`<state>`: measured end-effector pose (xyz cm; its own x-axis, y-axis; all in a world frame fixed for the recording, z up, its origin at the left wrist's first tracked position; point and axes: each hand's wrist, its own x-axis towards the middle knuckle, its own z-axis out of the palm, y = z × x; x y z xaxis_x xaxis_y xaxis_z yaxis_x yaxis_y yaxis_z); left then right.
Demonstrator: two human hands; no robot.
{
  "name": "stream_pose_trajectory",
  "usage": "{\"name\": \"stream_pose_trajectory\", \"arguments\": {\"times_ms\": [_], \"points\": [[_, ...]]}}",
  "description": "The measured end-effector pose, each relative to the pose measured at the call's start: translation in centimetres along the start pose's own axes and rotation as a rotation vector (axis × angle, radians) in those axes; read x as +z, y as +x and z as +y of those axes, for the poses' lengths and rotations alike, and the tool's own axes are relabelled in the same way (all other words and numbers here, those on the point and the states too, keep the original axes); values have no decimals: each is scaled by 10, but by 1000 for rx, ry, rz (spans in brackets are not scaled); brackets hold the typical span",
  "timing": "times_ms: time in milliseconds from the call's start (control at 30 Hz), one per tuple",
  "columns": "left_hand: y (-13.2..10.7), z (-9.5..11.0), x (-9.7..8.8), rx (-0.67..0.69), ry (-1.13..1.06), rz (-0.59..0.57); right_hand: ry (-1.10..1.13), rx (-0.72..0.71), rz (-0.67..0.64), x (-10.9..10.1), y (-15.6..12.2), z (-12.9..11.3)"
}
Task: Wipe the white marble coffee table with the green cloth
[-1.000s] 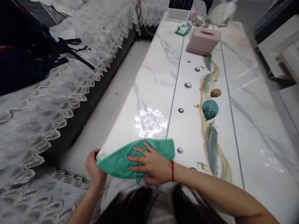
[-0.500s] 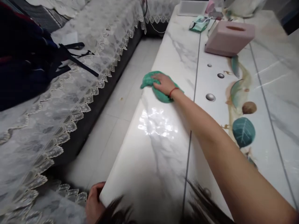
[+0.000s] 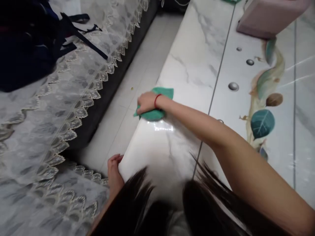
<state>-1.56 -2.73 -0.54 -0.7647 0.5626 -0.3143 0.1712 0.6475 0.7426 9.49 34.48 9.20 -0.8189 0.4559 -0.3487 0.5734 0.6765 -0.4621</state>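
Note:
A green cloth [image 3: 154, 114] lies bunched over the left edge of the white marble-patterned table [image 3: 192, 68]. My right hand [image 3: 147, 102], with a red string at its wrist, presses on the cloth, fingers bent down over the table's rim. Parts of the cloth stick out on both sides of that hand. At the table's near left corner, my left hand [image 3: 115, 173] holds the edge, its fingers curled round the side and their tips partly hidden.
A pink tissue box [image 3: 270, 18] stands toward the far right of the table. To the left, a sofa with a lace-edged cover [image 3: 98, 42] bears a dark backpack [image 3: 27, 55]. A strip of tiled floor [image 3: 145, 62] runs between sofa and table. Dark hair hangs across the bottom of the view.
My right hand has drawn the cloth nearer along the table and out over its left edge. The view has tipped down. My left hand stays at the corner.

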Motion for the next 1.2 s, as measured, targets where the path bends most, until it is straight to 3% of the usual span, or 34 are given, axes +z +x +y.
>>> {"name": "stream_pose_trajectory", "arguments": {"times_ms": [100,200,267,367,433,533,633,700,767,833,900,967,1033,1100,1200], "points": [[16,5,-17,26,-18,73,131,-202,-208,56,-26,-98],[28,26,-59,121,-6,291,261,-310,-251,90,-59,-156],[31,43,-92,172,-53,389,337,-326,-154,99,-82,-168],[29,65,-131,210,-194,443,371,-341,-2,97,-119,-160],[27,72,-146,239,-301,486,323,-334,59,92,-142,-152],[26,79,-151,316,-405,569,242,-314,150,84,-175,-145],[24,91,-138,479,-447,547,182,-311,202,73,-206,-136],[18,101,-119,659,-439,436,146,-270,201,70,-227,-122],[3,110,-89,856,-290,181,116,-153,231,75,-251,-103],[-20,113,-52,985,18,-169,99,20,325,96,-281,-85],[-46,112,-13,1003,373,-455,81,202,449,134,-318,-72],[-69,108,19,916,650,-561,39,370,582,186,-359,-68],[-82,104,39,840,802,-556,-14,525,700,243,-398,-71],[-84,105,47,819,864,-522,-43,694,806,295,-428,-76],[-70,116,52,794,923,-478,-31,952,970,348,-449,-78]]}}
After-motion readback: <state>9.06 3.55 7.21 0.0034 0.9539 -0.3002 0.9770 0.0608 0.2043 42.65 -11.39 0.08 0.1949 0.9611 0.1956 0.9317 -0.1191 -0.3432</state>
